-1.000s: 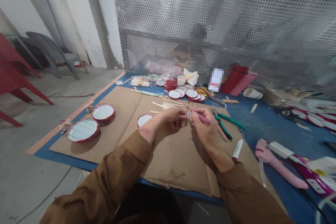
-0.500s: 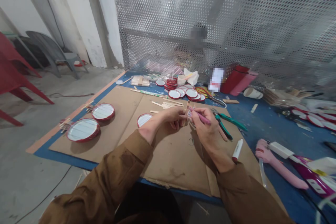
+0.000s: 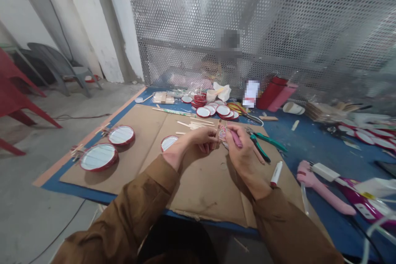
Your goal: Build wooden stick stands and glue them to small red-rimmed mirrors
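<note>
Over the cardboard sheet (image 3: 198, 185), my left hand (image 3: 204, 138) is closed on a small wooden piece (image 3: 222, 132) with a colourful pattern on its face. My right hand (image 3: 243, 148) grips a pink-purple pen-like tool (image 3: 236, 138), its tip end at the patterned face and partly hidden by my fingers. A round red-rimmed lid (image 3: 168, 142) lies behind my left wrist. Just right of my right hand rest green-handled pliers (image 3: 260, 148). Closer to my right sleeve is a white marker (image 3: 277, 172) with a red end.
Two red-rimmed discs with sticks attached (image 3: 99, 156) sit on the left. Loose wooden sticks (image 3: 193, 125) and a pile of lids (image 3: 223, 110) lie farther back. At right are a pink glue gun (image 3: 324, 194) and a purple power strip (image 3: 361, 202). Perforated metal (image 3: 185, 20) borders the back.
The pink-purple tool has tilted a little in my right hand, and more of the patterned face shows. The whole view has shifted slightly; my left hand keeps its hold.
</note>
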{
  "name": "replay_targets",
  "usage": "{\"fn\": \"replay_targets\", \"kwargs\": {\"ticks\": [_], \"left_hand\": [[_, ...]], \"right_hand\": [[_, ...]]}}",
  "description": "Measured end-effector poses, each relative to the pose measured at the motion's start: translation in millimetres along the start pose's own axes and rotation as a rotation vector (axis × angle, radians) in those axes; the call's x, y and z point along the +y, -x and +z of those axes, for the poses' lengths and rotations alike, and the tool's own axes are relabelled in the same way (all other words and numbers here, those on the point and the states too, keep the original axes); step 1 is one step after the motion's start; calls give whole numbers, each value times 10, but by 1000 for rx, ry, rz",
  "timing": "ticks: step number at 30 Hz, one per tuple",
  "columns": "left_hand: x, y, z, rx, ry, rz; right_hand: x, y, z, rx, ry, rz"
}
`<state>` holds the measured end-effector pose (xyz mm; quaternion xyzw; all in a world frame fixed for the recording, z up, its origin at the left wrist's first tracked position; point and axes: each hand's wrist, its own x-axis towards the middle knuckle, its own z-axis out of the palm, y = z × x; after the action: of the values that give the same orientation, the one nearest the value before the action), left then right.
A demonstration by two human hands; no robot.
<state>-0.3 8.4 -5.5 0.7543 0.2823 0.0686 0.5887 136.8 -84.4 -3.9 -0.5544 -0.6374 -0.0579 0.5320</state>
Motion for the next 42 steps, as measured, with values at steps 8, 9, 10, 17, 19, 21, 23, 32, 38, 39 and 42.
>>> {"fn": "replay_targets", "kwargs": {"ticks": [8, 9, 10, 17, 19, 21, 23, 32, 38, 39, 42], "left_hand": [[-80, -47, -11, -13, -8, 4], [-82, -51, -11, -10, -20, 0], [-79, -54, -12, -3, -36, -15], [16, -12, -3, -6, -134, -105], [34, 12, -3, 6, -145, -97], [37, 27, -9, 8, -145, -57], [29, 30, -17, -1, -152, -47], [36, 52, -5, 12, -141, -30], [-11, 9, -15, 25, -145, -76], [-16, 5, -17, 22, -140, -75], [-9, 14, -14, 9, -140, -43]], "right_hand": [[71, 15, 19, 5, -7, -1], [83, 11, 14, 9, -38, 32], [92, 4, 3, 12, -68, 64], [-69, -215, -381, 78, -241, 248], [-118, -294, -597, 114, -270, 303], [-118, -341, -829, 193, -268, 342], [-59, -342, -1047, 210, -224, 359], [441, -176, -1271, -468, 465, 49], [454, -117, -1314, -444, 719, -148], [461, -70, -1389, -436, 711, -159], [518, 97, -1638, -500, 666, -181]]}}
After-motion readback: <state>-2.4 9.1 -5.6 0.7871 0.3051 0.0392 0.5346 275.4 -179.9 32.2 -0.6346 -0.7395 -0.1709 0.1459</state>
